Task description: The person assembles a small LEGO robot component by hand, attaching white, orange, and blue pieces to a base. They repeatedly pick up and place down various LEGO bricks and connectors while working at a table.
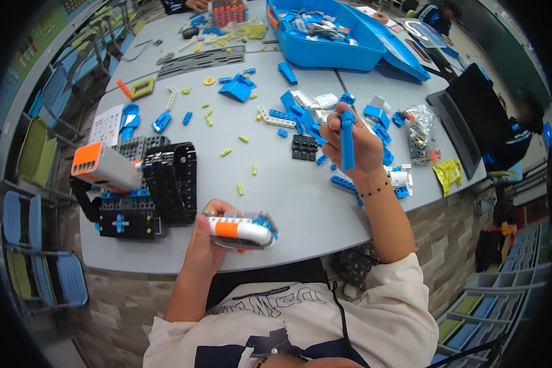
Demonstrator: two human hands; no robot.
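Near the table's front edge my left hand (210, 233) is closed round a white, orange and grey building-brick assembly (246, 232) with blue bits at its right end. My right hand (360, 142), raised over the right part of the table, grips a long blue building piece (348, 144) that hangs downward from the fingers. Below and behind that hand lies a pile of blue and white pieces (306, 113), with a black ribbed part (304, 147) beside it. To the left stands a tracked model (147, 184) with black treads and a white-and-orange block on top.
Small lime connector pins (243, 139) are scattered mid-table. A blue bin (331, 46) full of parts stands at the back. On the right are a bag of parts (421, 135), a yellow packet (448, 176) and an open laptop (457, 132). Other people sit around the far side.
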